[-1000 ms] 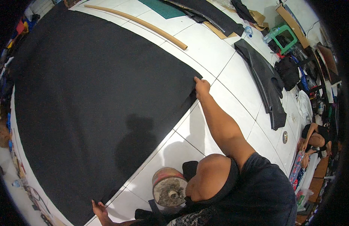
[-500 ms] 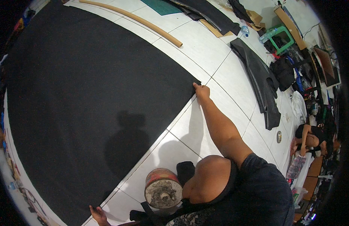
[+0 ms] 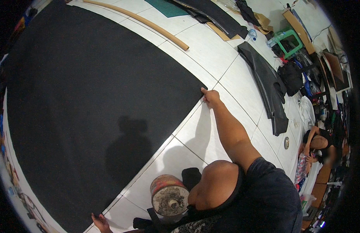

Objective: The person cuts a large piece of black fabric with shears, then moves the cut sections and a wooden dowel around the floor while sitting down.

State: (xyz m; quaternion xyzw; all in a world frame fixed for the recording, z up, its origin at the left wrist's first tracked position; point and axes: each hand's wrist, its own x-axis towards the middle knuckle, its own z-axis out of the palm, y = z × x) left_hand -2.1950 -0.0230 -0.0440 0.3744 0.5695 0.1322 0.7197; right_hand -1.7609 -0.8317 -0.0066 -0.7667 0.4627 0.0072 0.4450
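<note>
A large black fabric sheet (image 3: 79, 85) lies spread flat over the white tiled floor. At its near right corner, my right hand (image 3: 211, 98) has its fingers closed on the edge. Lower down, my left hand (image 3: 101, 223) holds the near edge at the sheet's near left end; part of that hand is dim and small in view. Between my arms, beside my bent knee, stands a round worn container (image 3: 170, 196) with a reddish side and a dirty grey top. My shadow falls across the sheet.
A long cardboard tube (image 3: 141, 20) lies beyond the sheet's far edge. To the right are a folded black sheet piece (image 3: 265, 87), a green stool (image 3: 290, 43) and a floor drain (image 3: 286, 143). Another person (image 3: 319, 141) sits at the far right, handling a patterned item.
My right hand has shifted slightly, and the sheet's corner under it now lies flatter. My left hand stays at the edge. The other person's arms and patterned item have moved.
</note>
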